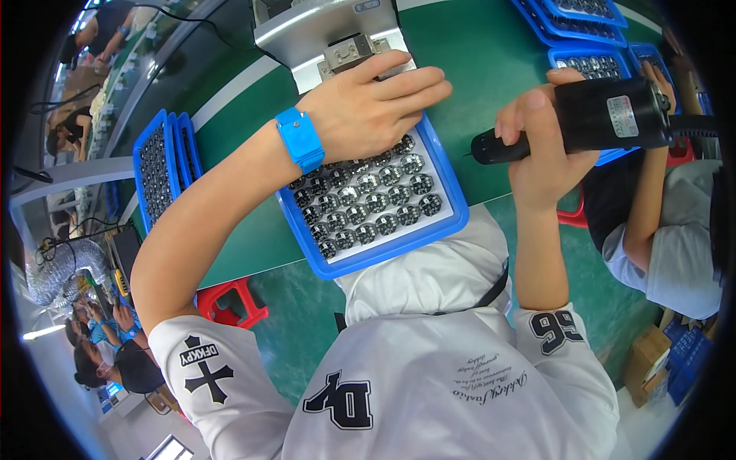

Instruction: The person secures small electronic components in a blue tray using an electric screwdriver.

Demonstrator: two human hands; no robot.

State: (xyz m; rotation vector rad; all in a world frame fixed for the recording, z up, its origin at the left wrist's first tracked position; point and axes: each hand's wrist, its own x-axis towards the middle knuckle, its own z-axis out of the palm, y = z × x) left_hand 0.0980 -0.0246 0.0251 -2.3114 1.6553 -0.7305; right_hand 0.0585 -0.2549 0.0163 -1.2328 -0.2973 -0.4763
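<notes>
My right hand point(546, 157) is wrapped round a black electric screwdriver point(586, 115), which lies almost level with its thin tip pointing left. A cable runs off its right end. My left hand point(372, 103), with a blue band point(300, 139) on its wrist, reaches over the far part of a blue tray point(399, 249). Its fingers are stretched out beside a small metal fixture point(354, 52); the thumb and whatever is under the palm are hidden. Rows of round, shiny black-and-clear parts point(368, 182) fill the tray, which juts over the table's near edge.
A grey metal machine point(307, 29) stands behind the fixture on the green table point(468, 46). Stacked blue trays point(157, 172) of similar parts are at the left, and more trays point(586, 57) at the far right. A co-worker point(667, 222) sits close on my right. Red stools point(234, 303) show below.
</notes>
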